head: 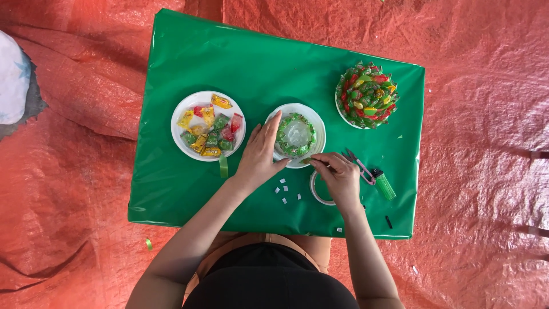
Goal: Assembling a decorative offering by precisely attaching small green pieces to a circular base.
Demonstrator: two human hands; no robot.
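Note:
My left hand [260, 154] rests flat against the left rim of a white plate [316, 127] in the middle of the green table [183, 183]. On that plate sits a clear cup ringed with green wrapped candies [295, 135]. My right hand [338, 176] is at the plate's lower right edge, fingers pinched on a small piece I cannot make out, next to the candy ring. Under this hand lies a roll of clear tape [316, 191].
A white plate of yellow, red and green wrapped candies [207, 126] stands left. A finished dome of candies [366, 95] sits on a plate at the far right. Small scissors [359, 165], a green lighter [384, 183] and cut tape bits [284, 190] lie nearby. Red tarp [480, 171] surrounds the table.

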